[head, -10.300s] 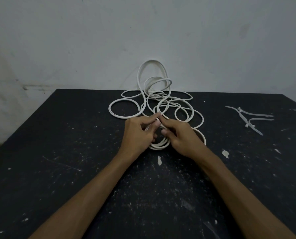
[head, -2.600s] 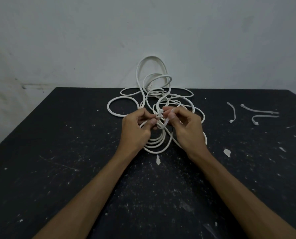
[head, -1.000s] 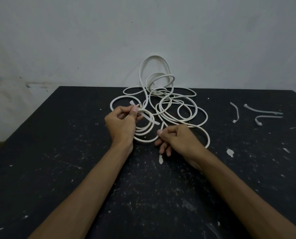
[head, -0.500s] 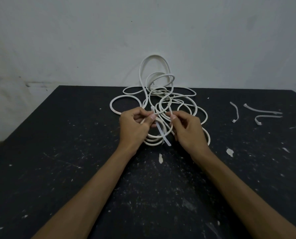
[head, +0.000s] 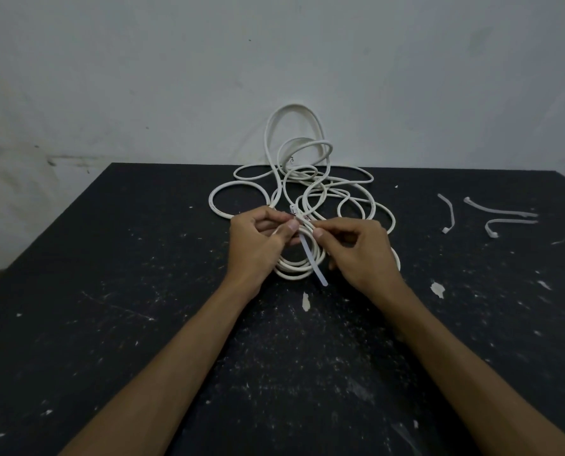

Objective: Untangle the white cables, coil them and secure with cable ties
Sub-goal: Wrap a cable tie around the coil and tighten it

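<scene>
Because the small coil of white round cable (head: 299,263) has to be held together while it is fastened, both hands meet at its far edge in the head view, just in front of the loose tangle of white cable loops (head: 307,189) that spreads toward the wall. The left hand (head: 258,240) curls its fingers round the bundled turns, its grip pinching them, thumb on top, so the loops cannot spring apart. The right hand (head: 356,248) pinches near the head of a translucent white plastic cable tie (head: 312,261), whose free tail slants down across the coil toward the person; that pose suggests the strap is being threaded or pulled snug round the bundle, though whether it is already locked is too small to tell.

The coil rests on the black paint-flecked worktop (head: 142,291), close to the person, probably so the forearms can stay low and steady. The rest of the cable is uncoiled behind, one tall loop leaning up against the pale wall (head: 175,77), so most of the task looks undone.

Three spare white cable ties (head: 501,213) lie well apart to the right, likely laid within the right hand's reach for later bundles.
</scene>
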